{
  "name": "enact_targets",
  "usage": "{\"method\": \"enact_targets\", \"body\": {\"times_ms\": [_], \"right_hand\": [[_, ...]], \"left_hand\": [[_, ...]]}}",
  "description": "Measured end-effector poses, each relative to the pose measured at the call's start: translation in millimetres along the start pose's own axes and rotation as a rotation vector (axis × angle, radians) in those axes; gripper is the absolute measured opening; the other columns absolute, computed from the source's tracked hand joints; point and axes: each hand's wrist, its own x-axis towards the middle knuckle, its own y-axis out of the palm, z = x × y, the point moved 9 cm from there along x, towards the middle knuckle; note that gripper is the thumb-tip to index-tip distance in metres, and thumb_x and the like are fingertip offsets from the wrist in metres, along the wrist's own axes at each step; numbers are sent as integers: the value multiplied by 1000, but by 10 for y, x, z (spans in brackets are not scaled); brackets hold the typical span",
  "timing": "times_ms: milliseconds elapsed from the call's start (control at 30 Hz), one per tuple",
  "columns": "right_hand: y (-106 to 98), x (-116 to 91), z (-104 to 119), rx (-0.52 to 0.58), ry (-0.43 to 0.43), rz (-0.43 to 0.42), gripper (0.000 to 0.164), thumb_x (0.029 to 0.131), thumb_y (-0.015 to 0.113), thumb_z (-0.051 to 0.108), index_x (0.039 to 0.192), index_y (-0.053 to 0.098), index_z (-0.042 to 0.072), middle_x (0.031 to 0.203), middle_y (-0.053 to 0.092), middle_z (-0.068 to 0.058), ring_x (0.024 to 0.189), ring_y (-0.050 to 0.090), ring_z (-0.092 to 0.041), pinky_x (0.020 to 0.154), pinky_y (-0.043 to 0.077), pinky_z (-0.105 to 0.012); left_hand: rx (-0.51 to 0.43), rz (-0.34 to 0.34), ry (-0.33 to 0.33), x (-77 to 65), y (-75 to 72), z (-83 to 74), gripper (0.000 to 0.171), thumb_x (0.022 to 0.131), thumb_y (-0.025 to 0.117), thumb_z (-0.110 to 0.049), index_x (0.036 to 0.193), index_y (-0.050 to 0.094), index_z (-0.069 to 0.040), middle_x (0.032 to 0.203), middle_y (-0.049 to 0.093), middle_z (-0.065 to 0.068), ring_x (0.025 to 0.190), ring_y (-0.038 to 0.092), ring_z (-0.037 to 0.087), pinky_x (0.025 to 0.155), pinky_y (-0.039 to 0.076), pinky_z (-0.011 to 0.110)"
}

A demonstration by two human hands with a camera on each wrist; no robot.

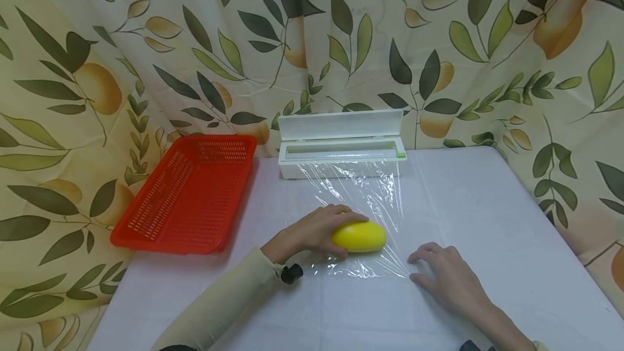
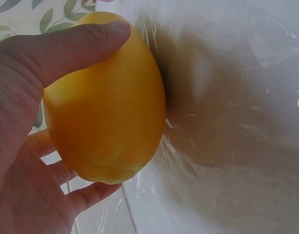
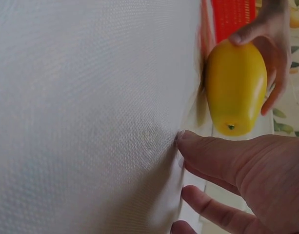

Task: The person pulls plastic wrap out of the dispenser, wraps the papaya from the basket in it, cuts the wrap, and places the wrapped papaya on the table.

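Note:
A smooth yellow oval fruit (image 1: 359, 236) with a small green stem spot lies on its side over a sheet of clear plastic wrap (image 1: 375, 199). My left hand (image 1: 324, 229) grips its left end, thumb on one side and fingers curled round the other. The wrap runs from a white dispenser box (image 1: 341, 169) with its lid raised, toward me under the fruit. At the wrap's near right corner is my right hand (image 1: 448, 278), its thumb and forefinger tips apart at the table surface. In the right wrist view the thumb (image 3: 208, 151) touches down beside the fruit.
A red plastic basket (image 1: 221, 221) with slotted sides stands at the left of the white-covered table (image 1: 487, 215). Behind the table hangs a curtain (image 1: 331, 96) printed with leaves and fruit, right up against the back edge.

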Motion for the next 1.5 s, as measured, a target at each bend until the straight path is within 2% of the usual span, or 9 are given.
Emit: {"method": "enact_targets", "body": {"times_ms": [333, 500, 600, 700, 833, 967, 1100, 1267, 1500], "right_hand": [[-16, 0, -15, 5, -8, -15, 29, 75, 90, 19, 101, 77, 18, 117, 69, -9, 100, 56, -33, 76, 53, -51], [-21, 2, -12, 6, -20, -17, 30, 76, 90, 22, 102, 77, 19, 116, 69, -7, 99, 56, -31, 77, 53, -48], [-29, -8, -8, 19, -33, -20, 32, 77, 90, 23, 105, 77, 20, 117, 69, -5, 99, 57, -29, 77, 52, -47], [-38, -22, 1, 28, -40, -21, 33, 78, 89, 23, 108, 76, 21, 118, 69, -4, 100, 57, -29, 77, 51, -46], [-39, -32, 13, 32, -42, -15, 34, 79, 87, 20, 110, 74, 21, 119, 69, -5, 100, 56, -28, 78, 50, -45], [-35, -23, 13, 38, -59, -14, 26, 83, 84, 16, 106, 72, 22, 118, 69, -6, 99, 56, -30, 78, 50, -47], [-45, -37, 23, 39, -81, -23, 18, 86, 80, 13, 92, 72, 27, 115, 69, -4, 98, 55, -29, 77, 48, -45], [-59, -58, 42, 39, -113, -23, 18, 85, 82, 17, 87, 72, 31, 115, 68, -2, 99, 55, -28, 77, 48, -43], [-37, -31, 31, 2, -111, 28, 21, 77, 89, 20, 91, 75, 27, 118, 68, -6, 101, 57, -31, 79, 52, -48]], "left_hand": [[3, -8, 4, -16, -11, -34, 83, 80, 88, -31, 152, 47, -33, 150, 50, 3, 135, 48, 25, 111, 40, 43], [23, -80, -31, -100, -117, 4, 85, 79, 89, -35, 153, 46, -37, 160, 40, 5, 143, 41, 28, 113, 39, 51], [10, -194, -54, -256, -259, 56, 87, 78, 90, -37, 152, 46, -38, 162, 37, 5, 145, 39, 27, 113, 39, 54], [-12, -323, -68, -494, -367, 120, 85, 76, 92, -36, 150, 50, -35, 158, 41, 4, 141, 43, 26, 110, 43, 51], [-65, -405, -116, -858, -352, 244, 72, 77, 93, -29, 141, 60, -26, 141, 55, 0, 126, 54, 22, 102, 51, 43], [-136, -336, -181, -1117, -168, 370, 47, 80, 90, -24, 123, 71, -17, 120, 65, -4, 110, 61, 16, 93, 55, 35], [-151, -233, -208, -1239, 33, 447, 29, 83, 87, -21, 109, 76, -15, 109, 68, -6, 104, 62, 14, 92, 54, 34], [-136, -183, -244, -1315, 142, 520, 30, 82, 88, -22, 109, 77, -16, 113, 68, -6, 113, 60, 16, 100, 51, 39], [-115, -159, -251, -1362, 181, 573, 23, 83, 87, -19, 105, 80, -14, 121, 66, -2, 117, 58, 19, 101, 50, 41]]}}
